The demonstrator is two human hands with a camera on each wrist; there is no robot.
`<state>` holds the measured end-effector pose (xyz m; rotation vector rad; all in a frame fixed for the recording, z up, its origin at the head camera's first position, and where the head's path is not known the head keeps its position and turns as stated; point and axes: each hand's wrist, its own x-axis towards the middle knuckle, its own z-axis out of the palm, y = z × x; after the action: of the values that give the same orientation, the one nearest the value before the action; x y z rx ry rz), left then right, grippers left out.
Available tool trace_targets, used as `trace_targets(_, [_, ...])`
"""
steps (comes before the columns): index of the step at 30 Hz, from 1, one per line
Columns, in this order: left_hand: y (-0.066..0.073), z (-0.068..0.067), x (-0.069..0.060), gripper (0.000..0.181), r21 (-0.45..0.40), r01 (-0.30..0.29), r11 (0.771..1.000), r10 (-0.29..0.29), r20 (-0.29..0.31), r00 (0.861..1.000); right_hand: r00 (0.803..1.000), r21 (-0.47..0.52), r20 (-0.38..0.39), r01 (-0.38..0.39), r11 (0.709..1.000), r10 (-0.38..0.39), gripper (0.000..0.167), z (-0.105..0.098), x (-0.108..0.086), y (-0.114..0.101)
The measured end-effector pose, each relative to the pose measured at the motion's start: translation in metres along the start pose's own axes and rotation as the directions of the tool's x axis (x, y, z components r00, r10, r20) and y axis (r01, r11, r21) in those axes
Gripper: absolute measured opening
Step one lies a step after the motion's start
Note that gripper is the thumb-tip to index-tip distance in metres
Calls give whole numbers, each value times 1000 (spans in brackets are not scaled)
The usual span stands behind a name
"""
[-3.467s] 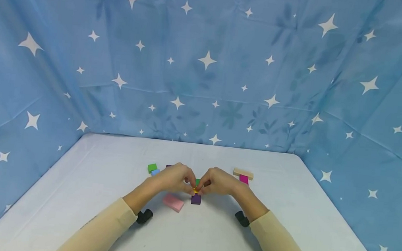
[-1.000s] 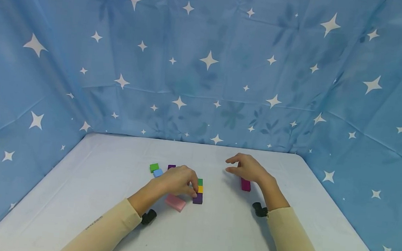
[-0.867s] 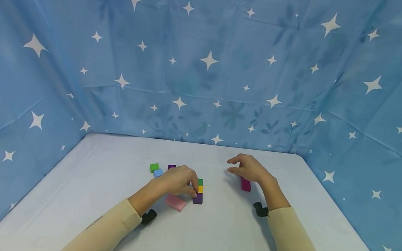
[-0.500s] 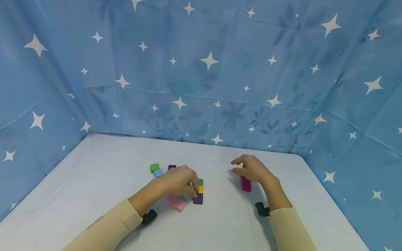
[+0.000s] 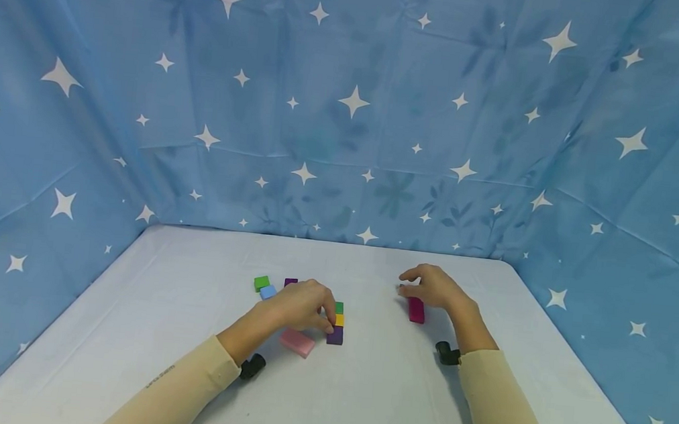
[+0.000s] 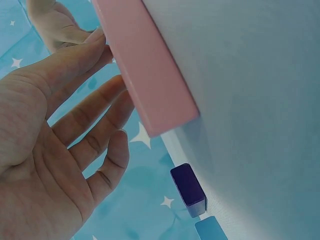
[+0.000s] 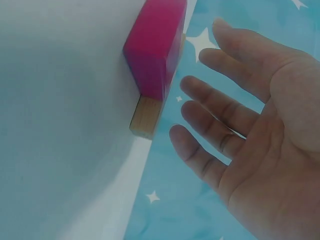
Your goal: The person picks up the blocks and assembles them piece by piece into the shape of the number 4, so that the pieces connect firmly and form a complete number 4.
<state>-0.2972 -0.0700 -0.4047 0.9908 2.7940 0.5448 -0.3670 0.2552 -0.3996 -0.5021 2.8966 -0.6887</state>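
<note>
Backing everything, a star-printed blue curtain (image 5: 353,51) meets the far edge of the white table (image 5: 371,403). Two beige sleeves (image 5: 501,401) come in from the near side. The left hand (image 5: 306,305) bends loosely beside the coloured column, fingertips seemingly against its left side, probably to steady it; firm contact I cannot confirm. The right hand (image 5: 435,286) holds nothing, thumb and fingers apart, a spread that would suit a block's width. Partly under it lie the magenta block (image 5: 416,310) and the wooden block (image 7: 146,115), well inside the table's edges. The pink block (image 5: 297,342) lies slantwise below the left hand, just off the column, limiting room there. The column shows a dark purple block (image 5: 335,335), a yellow block (image 5: 339,320) and a green block (image 5: 339,307); stacked or laid in line, I cannot tell. Its right side faces open cloth, leaving room for approach. Beyond the left hand sit smaller pieces, including a blue block (image 5: 268,292).
</note>
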Motion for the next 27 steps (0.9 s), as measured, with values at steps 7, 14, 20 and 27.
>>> trace_targets(7, [0,0,-1,8,-1,-9,1000,9,-3,1000,999,11,8,-42,999,42,42,-4,-2,7])
trace_targets(14, [1,-1,-2,8,-3,-5,1000,5,-6,1000,993,18,22,-116,993,115,33,-6,-5,16])
trace_targets(20, [2,-1,-3,7,-6,-5,1000,4,-12,1000,994,9,22,-109,994,109,30,-8,-5,21])
trace_targets(27, [2,-1,-2,8,-8,2,1000,-2,-11,1000,995,14,26,-93,996,93,30,-10,-5,25])
